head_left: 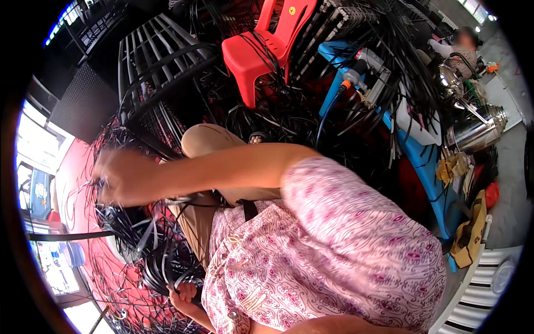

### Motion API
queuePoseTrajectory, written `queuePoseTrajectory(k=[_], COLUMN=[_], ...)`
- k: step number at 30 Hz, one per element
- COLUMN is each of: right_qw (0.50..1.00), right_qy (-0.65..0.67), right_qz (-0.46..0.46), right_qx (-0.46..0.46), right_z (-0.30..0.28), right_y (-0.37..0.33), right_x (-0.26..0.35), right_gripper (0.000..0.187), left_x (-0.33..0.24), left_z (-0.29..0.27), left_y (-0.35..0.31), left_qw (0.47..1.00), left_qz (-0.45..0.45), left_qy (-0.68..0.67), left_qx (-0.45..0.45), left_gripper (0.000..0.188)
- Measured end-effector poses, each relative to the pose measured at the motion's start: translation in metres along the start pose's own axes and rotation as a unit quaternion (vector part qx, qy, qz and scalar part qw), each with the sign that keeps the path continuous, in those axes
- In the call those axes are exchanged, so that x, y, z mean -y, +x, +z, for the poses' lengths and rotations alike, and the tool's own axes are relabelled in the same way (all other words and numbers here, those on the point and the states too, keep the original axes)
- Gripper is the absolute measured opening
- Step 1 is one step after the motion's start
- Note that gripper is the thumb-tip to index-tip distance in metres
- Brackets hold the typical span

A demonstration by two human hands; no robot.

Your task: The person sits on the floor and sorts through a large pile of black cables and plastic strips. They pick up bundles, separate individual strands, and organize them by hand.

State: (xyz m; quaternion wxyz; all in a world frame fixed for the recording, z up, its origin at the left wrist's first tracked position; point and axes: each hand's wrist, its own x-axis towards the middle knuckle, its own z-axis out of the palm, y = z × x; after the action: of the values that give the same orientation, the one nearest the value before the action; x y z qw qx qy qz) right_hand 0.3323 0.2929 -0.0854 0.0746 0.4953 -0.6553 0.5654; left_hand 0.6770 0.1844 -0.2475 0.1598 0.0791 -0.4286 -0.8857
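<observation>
My right forearm reaches across my lap to the left. My right hand (127, 177) is smeared by motion above a heap of black plastic strips, so its finger pose cannot be made out. Lower down, close to my left side, my left hand (183, 295) is closed around black plastic strips (158, 267) that loop upward from it. More strips lie tangled on the red floor (75, 183) to the left. One long dark strip (72, 236) runs out to the left rim.
A red plastic chair (250, 53) with strips on it stands ahead, beside a dark slatted frame (161, 61). To the right a blue bench (414, 161) carries a power tool (353, 75), a white tray (417, 122) and strips. Beyond it are metal pots (478, 131) and another person (461, 55).
</observation>
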Motion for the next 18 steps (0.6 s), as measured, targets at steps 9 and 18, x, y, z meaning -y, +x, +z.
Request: queuePoseTrajectory(k=[9, 18], right_qw=[0.652, 0.553], right_qy=[-0.591, -0.689], right_qz=[0.248, 0.453], right_qx=[-0.404, -0.115], right_z=[-0.487, -0.551], right_y=[-0.143, -0.204], right_x=[-0.158, -0.190], right_gripper=[0.027, 0.023], left_x=[0.006, 0.016], left_z=[0.021, 0.040], left_y=[0.076, 0.094], left_qw=[0.989, 0.982], left_qz=[-0.093, -0.141], left_qy=[-0.068, -0.080], left_qx=[0.095, 0.102], left_gripper=[0.026, 0.024])
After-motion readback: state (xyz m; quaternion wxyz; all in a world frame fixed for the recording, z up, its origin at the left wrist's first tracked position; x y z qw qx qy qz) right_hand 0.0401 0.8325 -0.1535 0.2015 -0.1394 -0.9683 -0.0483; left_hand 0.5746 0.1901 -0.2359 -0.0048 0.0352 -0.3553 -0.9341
